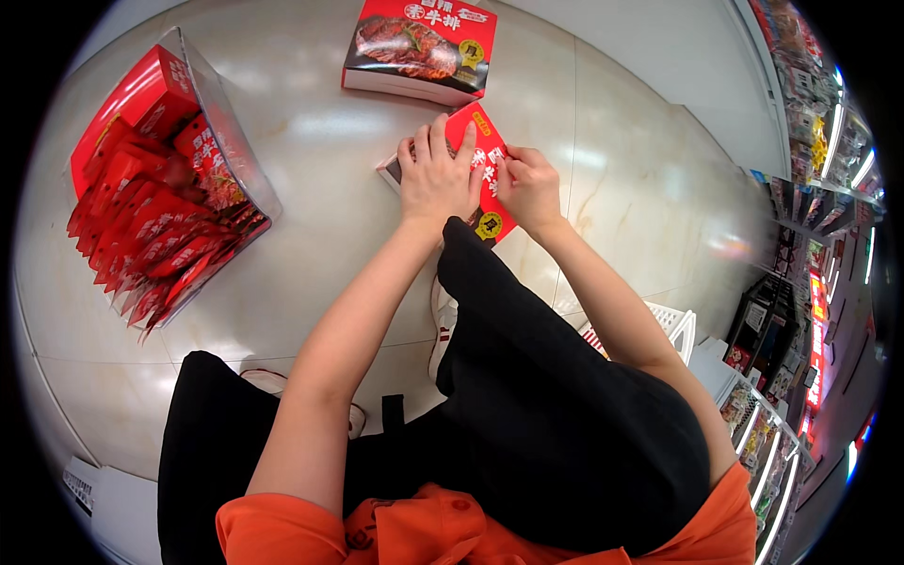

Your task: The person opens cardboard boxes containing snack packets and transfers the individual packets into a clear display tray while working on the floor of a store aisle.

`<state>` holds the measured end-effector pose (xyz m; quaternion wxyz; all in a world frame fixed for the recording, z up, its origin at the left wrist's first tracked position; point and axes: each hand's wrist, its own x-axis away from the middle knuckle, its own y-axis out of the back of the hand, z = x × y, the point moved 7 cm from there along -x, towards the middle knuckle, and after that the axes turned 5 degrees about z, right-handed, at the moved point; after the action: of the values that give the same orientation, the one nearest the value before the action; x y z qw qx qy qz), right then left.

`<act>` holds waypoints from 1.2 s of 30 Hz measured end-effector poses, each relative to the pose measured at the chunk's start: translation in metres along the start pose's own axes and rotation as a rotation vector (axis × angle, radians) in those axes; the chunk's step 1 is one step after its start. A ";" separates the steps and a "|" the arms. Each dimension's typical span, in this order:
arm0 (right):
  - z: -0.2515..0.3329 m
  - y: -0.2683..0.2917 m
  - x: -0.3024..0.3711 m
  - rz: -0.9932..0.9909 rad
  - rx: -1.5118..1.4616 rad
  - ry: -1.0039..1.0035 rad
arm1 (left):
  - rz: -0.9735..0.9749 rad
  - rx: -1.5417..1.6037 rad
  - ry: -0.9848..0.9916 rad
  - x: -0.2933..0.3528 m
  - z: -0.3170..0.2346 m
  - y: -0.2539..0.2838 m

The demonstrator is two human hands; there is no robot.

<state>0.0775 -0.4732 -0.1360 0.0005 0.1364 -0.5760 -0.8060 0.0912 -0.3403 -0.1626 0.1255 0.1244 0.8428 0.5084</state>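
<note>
A red carton [487, 151] with a food picture and a yellow badge lies on the floor in front of me, turned at a slant. My left hand [438, 179] rests flat on its top left part, the fingers stretched and slightly spread. At the carton's right edge, my right hand [529, 188] has its fingers curled in a pinch. Whether a flap or only the edge is between those fingertips is hidden. Just beyond stands a second red and black carton [419, 52] with a picture of cooked meat.
To the left, a clear plastic bin [254, 179] holds several red food packets [155, 226] and red cartons. Behind my right forearm stands a white plastic basket [670, 325]. Lit store shelves [815, 122] run along the right. My black-clad knees are close below my hands.
</note>
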 end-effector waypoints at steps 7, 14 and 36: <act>-0.013 0.006 -0.007 0.149 -0.141 -0.104 | -0.012 0.016 0.005 0.001 0.001 0.003; -0.031 -0.004 0.012 0.077 -0.456 -0.456 | -0.036 0.032 -0.007 0.002 0.002 0.004; 0.002 0.003 0.008 -0.013 -0.125 -0.232 | -0.044 0.042 -0.015 0.002 0.003 0.002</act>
<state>0.0692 -0.4739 -0.1347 -0.0628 0.0459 -0.5201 -0.8505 0.0908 -0.3364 -0.1620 0.1402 0.1123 0.8550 0.4866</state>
